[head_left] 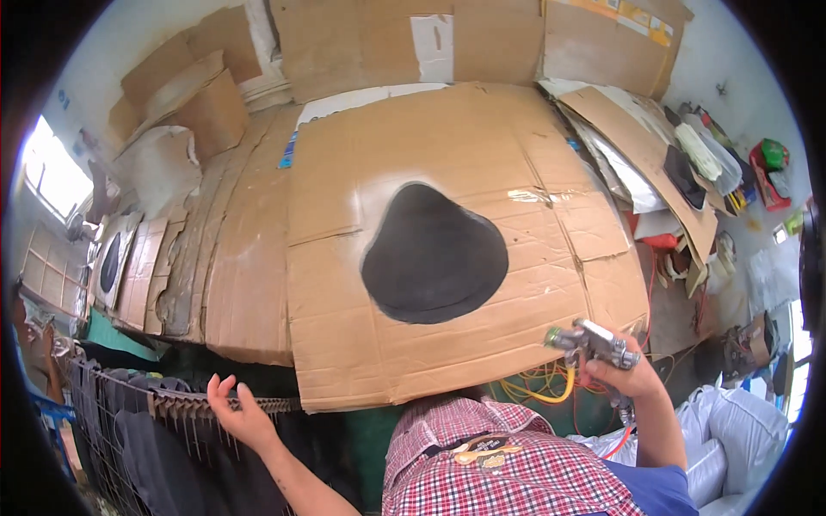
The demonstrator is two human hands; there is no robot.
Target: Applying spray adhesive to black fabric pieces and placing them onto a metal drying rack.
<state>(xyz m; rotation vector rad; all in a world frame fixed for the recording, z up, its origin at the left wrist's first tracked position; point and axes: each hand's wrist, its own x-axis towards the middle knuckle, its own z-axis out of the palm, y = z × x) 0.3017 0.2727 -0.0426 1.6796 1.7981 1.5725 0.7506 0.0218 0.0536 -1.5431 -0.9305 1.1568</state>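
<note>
My right hand (621, 368) is wrapped round a metal spray gun (602, 342), held over the near right corner of the cardboard sheet (361, 361). The gun's nozzle points left, and a red hose runs down from its handle. On the middle of the sheet lies a flat black piece (434, 258), roughly a rounded triangle. A pale haze marks the cardboard along its upper left edge. Off the sheet's near left corner, my left hand (239, 414) is raised with its fingers apart and nothing in it. It is nearest to a row of brown clips (185, 404).
Dark cloth pieces (159, 451) hang on a wire rack at the lower left. Orange and yellow hoses (551, 387) trail below the sheet's near edge. White sacks (731, 430) stand at the lower right. Cardboard panels (495, 43) line the back, and stacked cardboard (645, 142) leans at the right.
</note>
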